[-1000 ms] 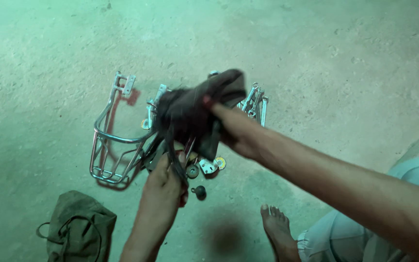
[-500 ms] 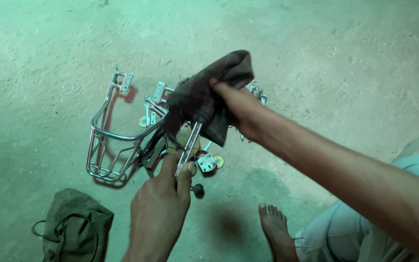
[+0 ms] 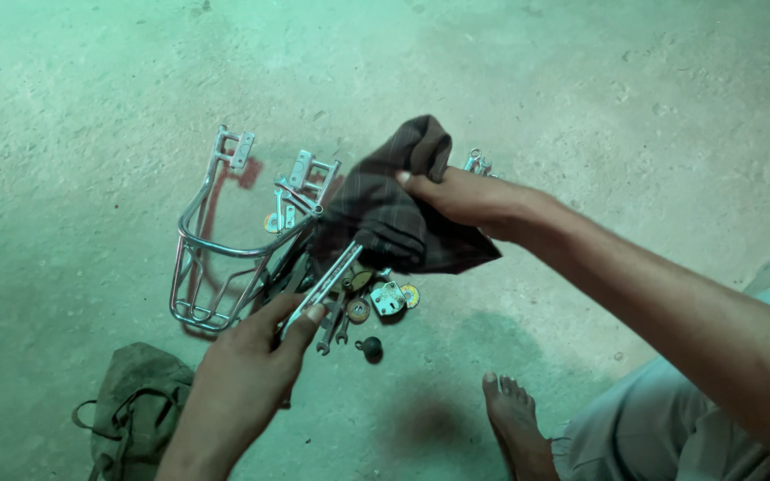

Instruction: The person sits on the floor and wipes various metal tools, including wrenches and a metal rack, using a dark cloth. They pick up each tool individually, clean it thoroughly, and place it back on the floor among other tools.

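1. The concrete floor (image 3: 581,89) fills the head view, bare and rough, with everything lying or held low over it.
2. A chrome wire carrier rack (image 3: 216,258) lies on the floor left of centre, its two mounting brackets pointing away from the person.
3. A dull green cloth bag (image 3: 135,410) sits slumped on the floor at the lower left, well apart from the rack.
4. A bare foot (image 3: 514,423) rests on the floor at the lower right, near a pale trouser leg.
5. The dark cloth (image 3: 394,223) hangs bunched over the small parts, draped around the upper end of the metal rod.
6. The right hand (image 3: 461,196) comes in from the right; its grip is clamped on the top fold of the dark cloth.
7. The left hand (image 3: 251,356) rises from below; its grip is closed on the lower end of the metal rod.
8. The metal rod (image 3: 327,285) slants up to the right, its top end tucked into the cloth.
9. Spanners (image 3: 331,334) lie on the floor just beside the left fingertips.
10. A padlock (image 3: 388,298), round washers and a small dark knob (image 3: 370,347) lie clustered under the cloth.
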